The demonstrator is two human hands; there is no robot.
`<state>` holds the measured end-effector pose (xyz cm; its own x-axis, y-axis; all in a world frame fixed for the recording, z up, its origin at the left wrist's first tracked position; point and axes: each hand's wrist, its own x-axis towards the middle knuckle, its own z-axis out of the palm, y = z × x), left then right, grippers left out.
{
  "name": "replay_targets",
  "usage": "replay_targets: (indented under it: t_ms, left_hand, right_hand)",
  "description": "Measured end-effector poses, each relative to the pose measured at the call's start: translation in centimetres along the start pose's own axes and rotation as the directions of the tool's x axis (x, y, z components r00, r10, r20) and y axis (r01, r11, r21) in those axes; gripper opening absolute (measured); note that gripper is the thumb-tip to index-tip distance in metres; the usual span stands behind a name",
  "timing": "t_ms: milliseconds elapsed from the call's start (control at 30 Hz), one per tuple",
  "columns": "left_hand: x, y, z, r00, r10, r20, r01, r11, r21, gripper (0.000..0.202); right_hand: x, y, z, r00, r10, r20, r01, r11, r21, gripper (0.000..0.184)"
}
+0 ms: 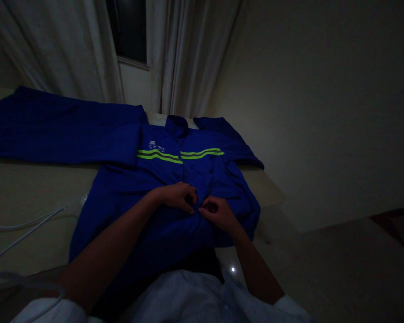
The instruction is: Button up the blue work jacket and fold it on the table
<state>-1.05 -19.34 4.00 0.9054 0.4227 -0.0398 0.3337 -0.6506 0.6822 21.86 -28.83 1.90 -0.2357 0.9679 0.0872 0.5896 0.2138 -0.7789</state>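
Note:
A blue work jacket (155,179) with two yellow-green stripes across the chest lies face up on a pale surface (27,193). Its left sleeve stretches far out to the left. My left hand (177,196) and my right hand (217,213) meet at the jacket's front closure, below the stripes. Both have their fingers curled and pinched on the front edges of the fabric. The room is dim, so whatever small fastening sits between the fingers is hidden.
White cables (23,229) run over the surface at the left. Pale curtains (175,54) and a dark window (128,27) stand behind the jacket. A plain wall (323,112) fills the right, with floor (340,269) below it. The surface ends just right of the jacket.

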Motion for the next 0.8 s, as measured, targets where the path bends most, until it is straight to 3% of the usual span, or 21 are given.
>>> replay_targets:
  t_ms: [567,800]
  left_hand:
    - [0.0,0.1,0.0,1.0,-0.005,0.007,0.005,1.0,0.01,0.018]
    - [0.1,0.2,0.1,1.0,0.005,0.004,-0.005,0.999,0.047,0.017]
  right_hand:
    - [-0.2,-0.4,0.1,0.999,-0.05,-0.014,0.05,0.998,-0.024,0.012]
    - [-1.7,-3.1,0.6,0.991,-0.131,-0.03,0.113,0.934,-0.339,0.001]
